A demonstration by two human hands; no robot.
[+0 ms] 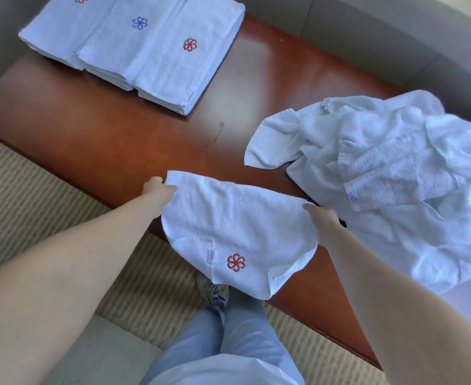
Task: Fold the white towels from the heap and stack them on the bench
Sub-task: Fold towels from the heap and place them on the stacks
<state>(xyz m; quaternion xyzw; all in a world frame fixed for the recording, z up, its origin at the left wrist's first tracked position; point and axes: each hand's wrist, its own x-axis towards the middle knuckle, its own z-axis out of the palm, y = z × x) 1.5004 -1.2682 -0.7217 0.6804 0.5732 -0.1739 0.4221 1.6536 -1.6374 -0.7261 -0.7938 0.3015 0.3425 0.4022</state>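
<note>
A white towel [237, 226] with a red pinwheel logo hangs spread between my hands over the near edge of the brown wooden bench [134, 129]. My left hand [158, 187] pinches its upper left corner. Its upper right corner is pinched by my right hand [321, 218]. The heap of crumpled white towels [389, 173] lies on the bench to the right. Folded white towels [134, 43] with red and blue logos lie in overlapping stacks at the bench's far left.
Striped beige carpet [34, 195] covers the floor in front of the bench. My legs in blue jeans [228, 334] stand below the held towel. A grey wall or upholstered surface [395, 43] runs behind the bench.
</note>
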